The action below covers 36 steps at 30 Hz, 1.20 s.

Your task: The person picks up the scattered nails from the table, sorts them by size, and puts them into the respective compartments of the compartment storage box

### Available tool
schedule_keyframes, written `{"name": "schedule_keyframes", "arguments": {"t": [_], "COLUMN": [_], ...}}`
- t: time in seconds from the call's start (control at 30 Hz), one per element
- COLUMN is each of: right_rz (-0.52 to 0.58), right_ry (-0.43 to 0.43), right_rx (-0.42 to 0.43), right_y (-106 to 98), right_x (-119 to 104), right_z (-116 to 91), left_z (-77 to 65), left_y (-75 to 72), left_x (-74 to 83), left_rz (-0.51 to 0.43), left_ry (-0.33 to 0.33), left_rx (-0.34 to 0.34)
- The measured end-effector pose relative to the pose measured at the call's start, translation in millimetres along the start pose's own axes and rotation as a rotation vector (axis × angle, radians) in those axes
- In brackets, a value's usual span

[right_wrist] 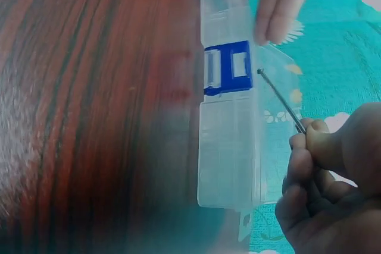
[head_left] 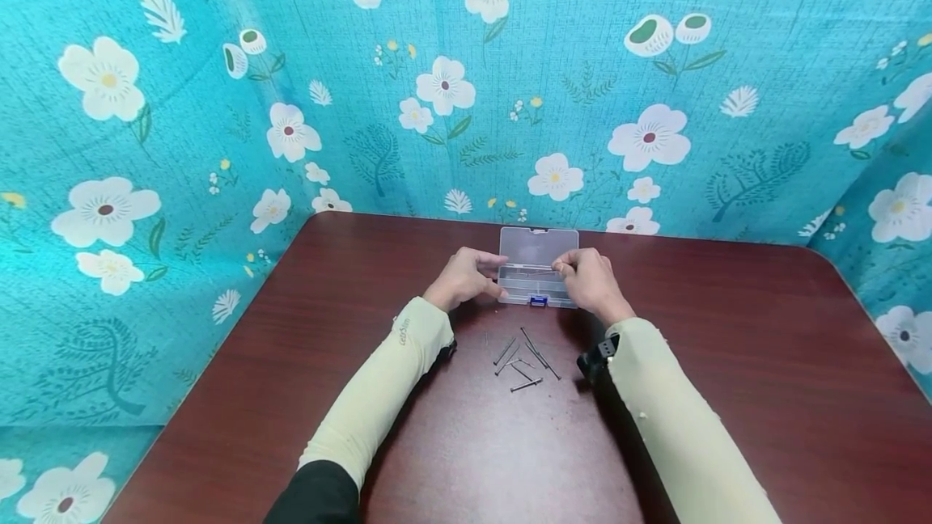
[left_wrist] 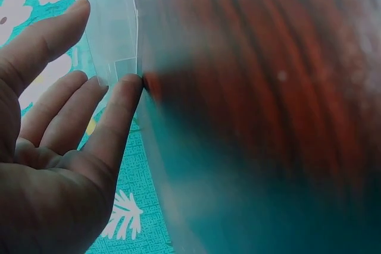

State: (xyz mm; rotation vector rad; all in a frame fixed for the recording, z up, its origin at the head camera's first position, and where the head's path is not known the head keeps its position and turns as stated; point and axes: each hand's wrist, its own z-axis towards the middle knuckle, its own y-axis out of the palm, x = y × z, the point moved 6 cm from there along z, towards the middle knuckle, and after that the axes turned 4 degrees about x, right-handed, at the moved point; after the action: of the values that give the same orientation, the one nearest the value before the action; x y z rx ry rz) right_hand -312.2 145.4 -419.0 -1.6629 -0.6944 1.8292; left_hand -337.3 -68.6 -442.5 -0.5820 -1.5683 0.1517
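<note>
A clear plastic compartment box [head_left: 518, 297] with a blue latch [right_wrist: 229, 68] lies on the table, its lid [head_left: 537, 244] tipped back. My left hand [head_left: 466, 276] holds the box's left end, thumb at the front corner and fingers toward the back. Between thumb and fingertips, my right hand [head_left: 591, 280] pinches a thin metal nail [right_wrist: 280, 97]. The nail's headed end points left, over the box in the head view. Nearer me, several loose nails [head_left: 540, 352] of different lengths lie scattered on the table.
The dark red-brown table [head_left: 728, 346] extends to both sides. Behind and to the left hangs a blue floral cloth [head_left: 408, 39]. A black wrist camera [head_left: 599, 356] sits on the right wrist, close over the table.
</note>
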Motion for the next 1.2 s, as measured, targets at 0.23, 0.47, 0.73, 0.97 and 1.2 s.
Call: {"name": "schedule_keyframes", "arguments": {"t": [0.23, 0.47, 0.73, 0.97, 1.2], "right_rz": [-0.153, -0.162, -0.135, -0.026, 0.036], "right_ry": [-0.129, -0.107, -0.12, -0.076, -0.049], "right_rx": [0.043, 0.03, 0.066, 0.069, 0.002], "right_y": [7, 10, 7, -7, -15], "right_x": [-13, -13, -12, -13, -13], "right_z": [6, 8, 7, -7, -36], "left_z": [-0.2, 0.4, -0.2, -0.1, 1.3], "left_y": [0.7, 2.1, -0.1, 1.0, 2.7], "left_x": [0.0, 0.6, 0.5, -0.1, 2.6], "left_rz": [0.013, 0.004, 0.012, 0.019, 0.062], "left_ry": [0.008, 0.02, 0.022, 0.034, 0.061], "left_rx": [0.008, -0.01, -0.019, -0.027, -0.037]}}
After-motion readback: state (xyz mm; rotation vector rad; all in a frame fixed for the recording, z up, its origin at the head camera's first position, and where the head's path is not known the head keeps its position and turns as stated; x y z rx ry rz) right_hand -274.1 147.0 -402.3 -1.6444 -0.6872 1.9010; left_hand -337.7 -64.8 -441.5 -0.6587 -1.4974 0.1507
